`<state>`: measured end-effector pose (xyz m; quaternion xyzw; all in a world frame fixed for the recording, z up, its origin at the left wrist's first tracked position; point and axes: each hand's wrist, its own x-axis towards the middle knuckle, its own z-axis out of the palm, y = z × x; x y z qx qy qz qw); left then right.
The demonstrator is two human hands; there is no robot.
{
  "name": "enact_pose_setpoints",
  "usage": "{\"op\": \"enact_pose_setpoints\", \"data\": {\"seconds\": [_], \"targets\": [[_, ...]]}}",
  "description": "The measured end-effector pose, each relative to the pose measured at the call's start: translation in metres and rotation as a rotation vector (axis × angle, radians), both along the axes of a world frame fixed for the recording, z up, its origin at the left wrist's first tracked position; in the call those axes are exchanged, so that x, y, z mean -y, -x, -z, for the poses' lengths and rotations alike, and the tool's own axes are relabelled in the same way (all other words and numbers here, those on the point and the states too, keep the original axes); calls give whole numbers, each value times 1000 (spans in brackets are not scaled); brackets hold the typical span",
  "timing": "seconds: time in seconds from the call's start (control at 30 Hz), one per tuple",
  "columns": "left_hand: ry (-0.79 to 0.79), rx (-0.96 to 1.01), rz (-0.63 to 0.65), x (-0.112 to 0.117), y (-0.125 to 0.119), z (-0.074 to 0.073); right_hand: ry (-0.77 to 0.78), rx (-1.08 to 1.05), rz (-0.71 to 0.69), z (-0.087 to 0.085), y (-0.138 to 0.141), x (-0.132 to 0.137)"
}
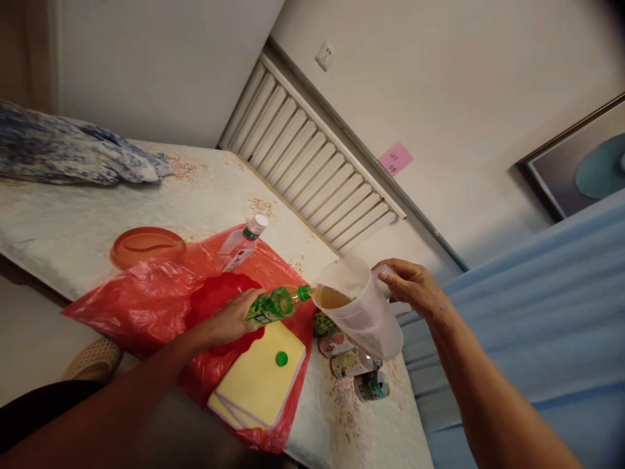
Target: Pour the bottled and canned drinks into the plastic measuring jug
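Observation:
My left hand is closed round a green drink bottle, tipped sideways with its open neck at the rim of a translucent white jug. Brownish liquid lies inside the jug. My right hand grips the jug's handle and holds the jug tilted above the table. The bottle's green cap rests on a stack of yellow cloths below the bottle.
A red plastic bag is spread over the floral tablecloth. A clear bottle with a white cap lies on it, an orange dish behind. Several small cans sit under the jug. A blue patterned cloth lies far left.

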<state>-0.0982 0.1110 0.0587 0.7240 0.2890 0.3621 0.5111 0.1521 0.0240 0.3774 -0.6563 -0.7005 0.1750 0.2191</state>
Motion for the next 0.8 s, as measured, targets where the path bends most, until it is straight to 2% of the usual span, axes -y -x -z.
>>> {"op": "enact_pose_setpoints", "data": {"seconds": [0.8], "targets": [[-18,13,-41,0,1,0,-2,-2,-11,1,1,-3]]}}
